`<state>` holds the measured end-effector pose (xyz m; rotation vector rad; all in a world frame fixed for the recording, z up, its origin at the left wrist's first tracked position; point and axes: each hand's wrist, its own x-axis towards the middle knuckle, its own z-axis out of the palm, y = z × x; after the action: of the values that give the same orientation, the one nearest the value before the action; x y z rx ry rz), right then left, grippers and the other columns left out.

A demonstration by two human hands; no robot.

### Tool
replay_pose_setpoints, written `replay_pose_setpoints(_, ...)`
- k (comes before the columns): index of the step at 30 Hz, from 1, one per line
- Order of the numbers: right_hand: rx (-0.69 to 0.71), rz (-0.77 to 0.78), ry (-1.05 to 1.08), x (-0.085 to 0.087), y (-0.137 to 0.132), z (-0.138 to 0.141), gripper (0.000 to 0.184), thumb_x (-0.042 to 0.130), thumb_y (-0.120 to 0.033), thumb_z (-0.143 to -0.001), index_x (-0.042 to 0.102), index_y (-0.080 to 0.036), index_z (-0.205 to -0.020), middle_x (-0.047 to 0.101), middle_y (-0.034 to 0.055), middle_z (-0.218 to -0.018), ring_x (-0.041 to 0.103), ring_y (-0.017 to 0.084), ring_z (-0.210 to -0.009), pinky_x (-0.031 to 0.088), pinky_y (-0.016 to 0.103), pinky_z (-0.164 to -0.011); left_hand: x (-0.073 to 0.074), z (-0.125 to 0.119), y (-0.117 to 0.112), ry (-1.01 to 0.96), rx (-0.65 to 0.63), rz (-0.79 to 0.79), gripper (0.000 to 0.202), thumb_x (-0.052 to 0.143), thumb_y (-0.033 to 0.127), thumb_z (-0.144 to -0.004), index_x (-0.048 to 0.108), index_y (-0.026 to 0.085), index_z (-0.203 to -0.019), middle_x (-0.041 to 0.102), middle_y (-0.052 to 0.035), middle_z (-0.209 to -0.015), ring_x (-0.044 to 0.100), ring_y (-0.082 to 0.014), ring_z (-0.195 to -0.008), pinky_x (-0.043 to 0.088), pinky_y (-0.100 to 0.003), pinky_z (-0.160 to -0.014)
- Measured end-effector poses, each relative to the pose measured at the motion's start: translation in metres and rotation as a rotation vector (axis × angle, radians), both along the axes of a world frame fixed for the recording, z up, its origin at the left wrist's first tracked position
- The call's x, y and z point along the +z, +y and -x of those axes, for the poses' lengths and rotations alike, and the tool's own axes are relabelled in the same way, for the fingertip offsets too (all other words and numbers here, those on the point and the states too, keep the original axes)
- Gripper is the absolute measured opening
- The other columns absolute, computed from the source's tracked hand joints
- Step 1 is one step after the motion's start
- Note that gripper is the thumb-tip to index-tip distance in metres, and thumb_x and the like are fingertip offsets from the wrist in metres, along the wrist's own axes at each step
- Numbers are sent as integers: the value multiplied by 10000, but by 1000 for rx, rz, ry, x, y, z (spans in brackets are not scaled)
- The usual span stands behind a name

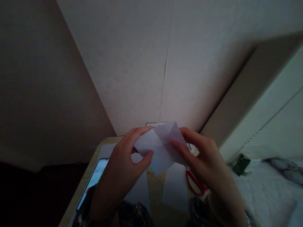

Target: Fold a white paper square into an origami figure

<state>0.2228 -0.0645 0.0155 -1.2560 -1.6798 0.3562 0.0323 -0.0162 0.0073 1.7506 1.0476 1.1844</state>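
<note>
A folded sheet of white paper (161,154) is held up above the small table, between both hands. Creases cross its surface, and one corner points upward. My left hand (129,157) grips its left side, thumb in front and fingers behind. On the right edge, my right hand (201,154) pinches the paper between thumb and fingers. Below lie white paper pieces (175,189) on the tabletop. Red-handled scissors (195,184) rest under my right hand, their blades mostly hidden.
A lit phone (92,183) lies at the left of the wooden table (153,201). Thin white sticks (159,184) are between the paper pieces. A wall (137,69) stands close behind. To the right are a white quilted surface (262,195) and a green box (241,164).
</note>
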Motion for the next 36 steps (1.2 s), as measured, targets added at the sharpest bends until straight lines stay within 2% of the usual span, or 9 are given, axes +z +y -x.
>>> replay_pose_setpoints(3,-62,15,151,-6,2,1,23,693,-261,-909,702,-241,-905,807,13,-802,751,210,-703,584,308,-603,0,-3,1,-316,44,0,618,848,90,-671,711,284,-1242,740,-9,-1038,754,-183,-810,627,-250,-693)
replay_pose_setpoints(6,-3,44,332,-8,2,3,270,745,-245,-867,647,-274,-1117,828,-8,-850,791,224,-790,628,344,-696,3,-7,0,-555,93,0,550,837,43,-679,722,283,-1161,768,24,-948,765,-166,-856,618,-205,-750)
replay_pose_setpoints(9,6,2,386,-3,0,4,467,788,-224,-828,603,-286,-1252,836,-9,-939,794,209,-869,634,337,-760,6,-9,-4,-500,118,8,293,791,39,-719,773,282,-882,784,50,-845,754,-142,-828,591,-167,-763)
replay_pose_setpoints(12,-10,-62,304,5,-3,1,317,782,-191,-822,702,-278,-1116,833,-1,-984,783,199,-917,621,309,-775,7,-7,-7,-322,112,-27,186,764,94,-744,773,280,-755,762,52,-744,738,-155,-739,589,-201,-710)
replay_pose_setpoints(15,-3,-14,175,9,-5,0,42,753,-202,-845,752,-243,-836,806,-17,-779,747,169,-711,562,263,-631,8,-4,-8,-203,70,-48,147,764,138,-760,791,280,-789,797,37,-775,760,-181,-758,598,-243,-729)
replay_pose_setpoints(20,-60,47,236,5,-3,3,94,732,-230,-851,752,-228,-760,736,-29,-638,646,147,-575,456,239,-506,6,4,-3,-100,21,-22,197,780,214,-806,845,298,-972,858,2,-973,779,-194,-865,582,-249,-764)
replay_pose_setpoints(24,-93,33,402,3,-4,5,122,724,-265,-879,719,-240,-759,694,-31,-630,604,144,-550,433,239,-472,3,6,3,-180,-63,102,327,861,184,-735,812,297,-1038,851,-9,-1053,776,-197,-927,590,-227,-767)
replay_pose_setpoints(29,-54,45,388,1,-6,4,163,721,-241,-865,669,-234,-710,704,-29,-651,662,159,-620,504,262,-573,4,-1,3,-438,59,129,130,845,156,-709,743,233,-734,741,36,-654,673,-137,-570,534,-192,-523)
replay_pose_setpoints(36,-33,77,235,0,-4,8,173,682,-274,-899,704,-234,-732,746,-8,-713,719,205,-717,561,322,-689,0,-15,-2,-566,105,206,146,879,228,-688,791,243,-804,855,-9,-809,794,-241,-756,655,-324,-708)
